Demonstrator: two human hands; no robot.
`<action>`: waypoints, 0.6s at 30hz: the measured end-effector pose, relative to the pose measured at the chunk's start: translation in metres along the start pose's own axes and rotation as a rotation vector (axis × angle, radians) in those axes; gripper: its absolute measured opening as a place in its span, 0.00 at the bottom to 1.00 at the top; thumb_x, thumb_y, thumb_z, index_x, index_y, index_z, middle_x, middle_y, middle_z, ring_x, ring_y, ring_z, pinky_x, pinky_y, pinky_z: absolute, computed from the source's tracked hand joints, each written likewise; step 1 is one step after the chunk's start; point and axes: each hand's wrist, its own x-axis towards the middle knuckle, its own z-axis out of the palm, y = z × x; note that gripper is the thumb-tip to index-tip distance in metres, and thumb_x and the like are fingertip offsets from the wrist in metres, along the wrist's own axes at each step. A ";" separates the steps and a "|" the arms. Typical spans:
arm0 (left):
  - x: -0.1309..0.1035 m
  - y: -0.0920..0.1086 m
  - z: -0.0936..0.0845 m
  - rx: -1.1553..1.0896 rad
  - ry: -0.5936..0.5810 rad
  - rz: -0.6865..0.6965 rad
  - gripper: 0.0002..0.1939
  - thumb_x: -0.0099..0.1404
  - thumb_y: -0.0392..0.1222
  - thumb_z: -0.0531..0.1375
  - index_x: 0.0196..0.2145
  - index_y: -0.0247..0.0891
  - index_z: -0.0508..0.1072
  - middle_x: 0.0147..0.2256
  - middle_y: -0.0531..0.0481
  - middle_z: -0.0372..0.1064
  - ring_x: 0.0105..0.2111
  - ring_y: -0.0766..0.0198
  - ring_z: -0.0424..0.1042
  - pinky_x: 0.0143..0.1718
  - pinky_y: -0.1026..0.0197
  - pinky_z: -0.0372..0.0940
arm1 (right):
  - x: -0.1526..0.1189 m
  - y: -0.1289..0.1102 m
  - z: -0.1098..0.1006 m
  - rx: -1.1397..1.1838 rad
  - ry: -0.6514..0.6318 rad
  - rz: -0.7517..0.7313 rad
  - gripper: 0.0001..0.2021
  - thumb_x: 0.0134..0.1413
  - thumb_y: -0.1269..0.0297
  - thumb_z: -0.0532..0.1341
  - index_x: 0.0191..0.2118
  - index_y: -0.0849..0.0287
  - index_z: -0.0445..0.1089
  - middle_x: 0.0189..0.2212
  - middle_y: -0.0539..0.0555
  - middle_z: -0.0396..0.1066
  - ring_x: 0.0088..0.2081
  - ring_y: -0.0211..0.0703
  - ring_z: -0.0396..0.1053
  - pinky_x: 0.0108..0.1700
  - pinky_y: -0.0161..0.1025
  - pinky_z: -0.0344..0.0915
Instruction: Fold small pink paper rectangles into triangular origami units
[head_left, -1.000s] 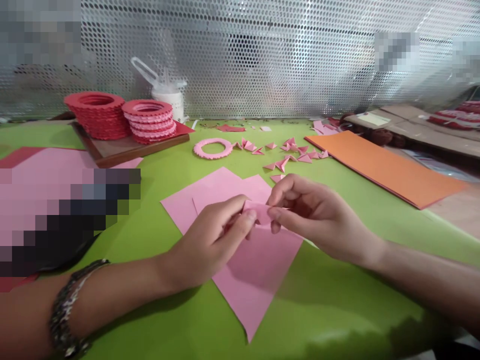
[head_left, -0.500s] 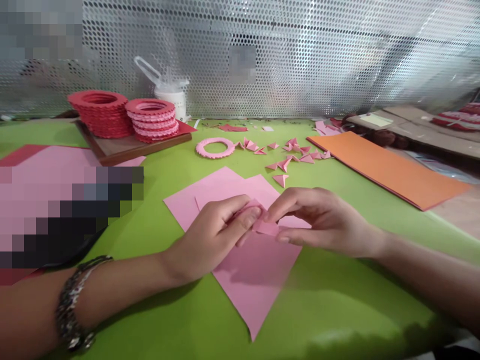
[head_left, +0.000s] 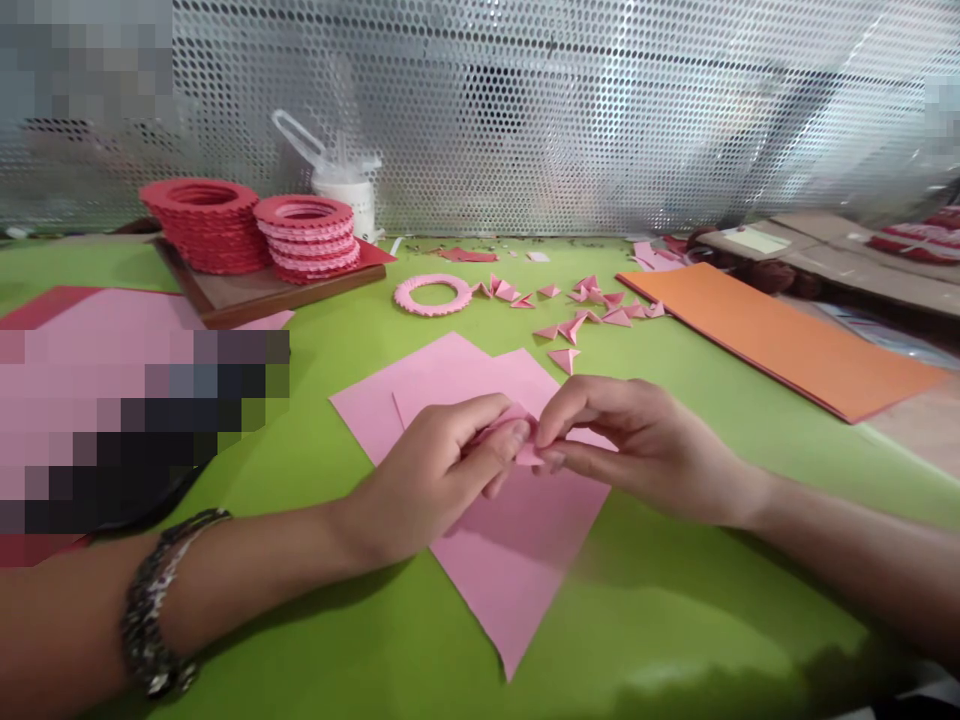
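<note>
Between my hands is a small folded piece of pink paper (head_left: 528, 453). My left hand (head_left: 442, 470) pinches it between thumb and fingers. At its right end, my right hand (head_left: 637, 445) has thumb and forefinger closed on the same piece. Part of the paper is hidden by my left fingers. Below both hands lie overlapping pink paper sheets (head_left: 517, 570) on the green tabletop. Beyond them are several small folded pink triangles (head_left: 564, 360) and a pink paper ring (head_left: 433, 296) with a notched edge.
At the back left, a brown tray (head_left: 255, 310) bears stacks of red rings (head_left: 202, 235) and pink rings (head_left: 309, 240). A white cup (head_left: 352, 205) stands behind. Orange sheets (head_left: 787, 340) and cardboard (head_left: 832, 260) lie at right. A perforated metal panel (head_left: 570, 120) closes off the back.
My right thumb has moved up and in to meet the forefinger on the paper's right end. Less of the small piece shows now. My left hand keeps its hold.
</note>
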 end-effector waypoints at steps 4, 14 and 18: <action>0.000 0.001 -0.001 -0.013 -0.002 -0.022 0.16 0.66 0.40 0.47 0.21 0.36 0.57 0.17 0.60 0.55 0.16 0.74 0.54 0.19 0.69 0.51 | 0.000 -0.002 0.002 -0.065 0.036 0.009 0.00 0.53 0.72 0.56 0.32 0.62 0.62 0.25 0.50 0.66 0.28 0.32 0.66 0.29 0.30 0.64; 0.002 0.003 -0.003 -0.235 -0.062 -0.084 0.16 0.66 0.42 0.47 0.22 0.36 0.59 0.16 0.60 0.55 0.16 0.75 0.54 0.18 0.71 0.50 | -0.001 -0.003 -0.005 -0.351 0.039 -0.420 0.08 0.49 0.78 0.58 0.36 0.61 0.63 0.29 0.54 0.69 0.32 0.34 0.68 0.33 0.32 0.66; 0.003 0.004 -0.004 -0.267 -0.067 -0.121 0.16 0.66 0.42 0.47 0.22 0.35 0.60 0.16 0.60 0.55 0.16 0.75 0.53 0.17 0.71 0.50 | -0.002 -0.005 -0.005 -0.496 0.063 -0.504 0.09 0.49 0.80 0.57 0.34 0.60 0.64 0.28 0.54 0.68 0.31 0.36 0.67 0.31 0.33 0.66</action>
